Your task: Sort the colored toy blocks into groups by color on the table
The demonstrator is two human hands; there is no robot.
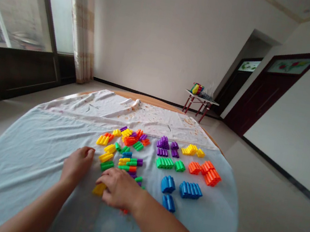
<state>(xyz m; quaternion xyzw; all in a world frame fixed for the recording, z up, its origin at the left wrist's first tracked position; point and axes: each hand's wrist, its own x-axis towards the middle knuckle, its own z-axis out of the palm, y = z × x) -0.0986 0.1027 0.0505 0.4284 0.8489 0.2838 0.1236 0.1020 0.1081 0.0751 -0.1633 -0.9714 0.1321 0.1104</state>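
My right hand (120,188) reaches over the near part of a mixed pile of toy blocks, which look like short joined tubes. Its thumb and fingers close around a yellow block (98,189). Just left of the pile, my left hand (78,163) hovers low or rests on the cloth, fingers curled in; whatever may be inside them is hidden. Near it lie a green block (107,165) and a yellow block (106,157). Under and behind my right hand, several green, purple and orange blocks are partly covered.
Right of the pile, blocks lie grouped by colour: purple (164,142), green (165,163), yellow (189,150), orange (212,177) and blue (190,190). A light blue cloth (35,151) and a stained white cloth (108,108) cover the round table. A small side table (202,99) stands behind.
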